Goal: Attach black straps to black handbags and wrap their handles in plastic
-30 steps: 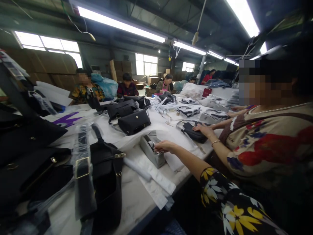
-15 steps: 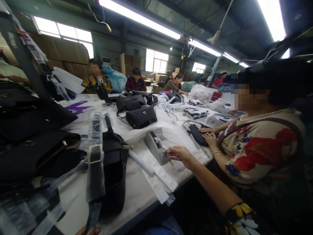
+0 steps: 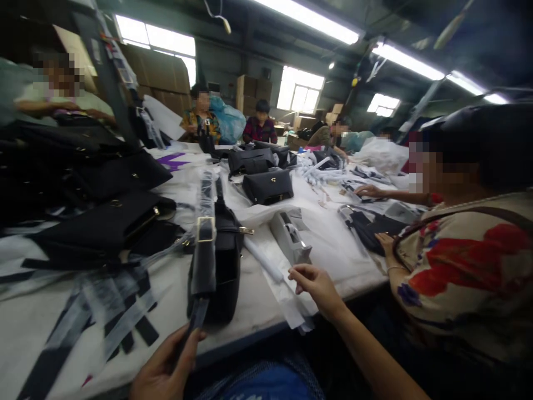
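Observation:
My left hand [image 3: 169, 364] is closed around the end of a black strap [image 3: 199, 318] at the near table edge. The strap is wrapped in clear film, carries a gold buckle [image 3: 205, 229] and runs up to a black handbag [image 3: 227, 278] standing on the table. My right hand [image 3: 314, 286] has thumb and fingertips pinched together, just in front of a grey tape dispenser [image 3: 287, 233] and apart from it. Whatever it pinches is too small to make out. White paper strips [image 3: 287, 303] lie under and beside that hand.
Black bags [image 3: 104, 222] are piled on the left, with film-wrapped straps [image 3: 120, 305] in front. More bags [image 3: 268, 186] lie mid-table. At right, close by, a co-worker in a floral top [image 3: 470, 261] rests a hand on a black bag [image 3: 370, 225]. Other people sit across the table.
My right hand has drawn back from the tape dispenser's front end towards me, its fingers now pinched. The view has swung left, so my left hand on the strap shows more fully.

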Motion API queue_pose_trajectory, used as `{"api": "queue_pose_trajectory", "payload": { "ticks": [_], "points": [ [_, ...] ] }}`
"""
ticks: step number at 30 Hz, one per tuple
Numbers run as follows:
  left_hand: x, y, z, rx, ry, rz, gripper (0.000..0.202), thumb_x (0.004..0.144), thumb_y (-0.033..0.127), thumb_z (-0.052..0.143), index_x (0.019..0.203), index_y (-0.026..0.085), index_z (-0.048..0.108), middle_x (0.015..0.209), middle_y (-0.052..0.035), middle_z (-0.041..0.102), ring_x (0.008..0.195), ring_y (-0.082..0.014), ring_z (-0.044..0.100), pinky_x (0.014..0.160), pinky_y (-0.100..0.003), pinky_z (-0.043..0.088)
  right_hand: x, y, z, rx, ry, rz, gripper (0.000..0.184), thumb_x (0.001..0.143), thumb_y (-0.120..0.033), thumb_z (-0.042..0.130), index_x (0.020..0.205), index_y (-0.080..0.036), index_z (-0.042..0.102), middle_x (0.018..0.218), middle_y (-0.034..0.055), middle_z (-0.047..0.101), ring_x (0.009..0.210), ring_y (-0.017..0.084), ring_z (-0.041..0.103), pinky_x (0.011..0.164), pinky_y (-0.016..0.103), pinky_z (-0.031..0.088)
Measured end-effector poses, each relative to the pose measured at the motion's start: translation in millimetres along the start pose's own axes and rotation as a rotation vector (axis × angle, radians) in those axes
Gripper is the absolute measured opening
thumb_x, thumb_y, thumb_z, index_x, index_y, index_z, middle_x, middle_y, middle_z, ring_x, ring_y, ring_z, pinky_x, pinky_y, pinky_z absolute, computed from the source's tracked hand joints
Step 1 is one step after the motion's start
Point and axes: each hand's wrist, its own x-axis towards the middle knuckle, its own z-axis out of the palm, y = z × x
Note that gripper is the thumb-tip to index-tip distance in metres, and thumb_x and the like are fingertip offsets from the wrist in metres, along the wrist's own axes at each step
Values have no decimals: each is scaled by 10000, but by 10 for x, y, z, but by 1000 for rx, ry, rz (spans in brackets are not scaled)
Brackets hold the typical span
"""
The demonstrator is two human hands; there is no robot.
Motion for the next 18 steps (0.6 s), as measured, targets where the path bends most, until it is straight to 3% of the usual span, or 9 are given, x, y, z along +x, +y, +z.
{"api": "queue_pose_trajectory", "payload": {
  "ticks": [5, 9, 12, 15, 18],
  "points": [
    [-45, 101, 2, -71, -53, 16, 396, 766, 529, 712, 952, 183, 762, 909, -53, 780, 830, -228, 709, 719, -256, 567, -492, -328, 960, 61, -469, -41, 260, 798, -410, 747, 812, -152, 715, 711, 20, 695, 514, 90, 580, 509, 204, 457],
    [-67, 117, 17, -135, -89, 69, 332, 817, 455, 691, 1004, 189, 759, 1013, -65, 775, 988, -249, 702, 882, -290, 538, -592, -349, 1493, 42, -512, -32, 284, 799, -422, 736, 775, -141, 702, 693, 43, 716, 505, 98, 583, 486, 200, 459],
    [-67, 107, 20, -165, -90, 92, 315, 828, 428, 686, 1020, 190, 759, 1041, -69, 769, 999, -252, 699, 900, -303, 531, -551, -305, 1631, -122, -441, -63, 288, 802, -421, 726, 747, -140, 708, 667, 57, 726, 497, 112, 592, 473, 204, 452],
    [-59, 98, 13, -174, -85, 98, 300, 818, 418, 697, 999, 187, 762, 1013, -71, 769, 988, -255, 693, 891, -303, 526, -512, -285, 1637, -261, -388, -105, 303, 787, -436, 737, 704, -145, 713, 631, 54, 718, 506, 124, 604, 471, 206, 448],
    [-65, 109, 6, -207, -100, 47, 295, 795, 427, 723, 954, 182, 761, 918, -60, 760, 852, -213, 685, 754, -249, 533, -476, -236, 1604, -272, -393, -35, 352, 755, -483, 752, 677, -141, 716, 587, 46, 692, 477, 133, 589, 441, 216, 445]
  ]
}}
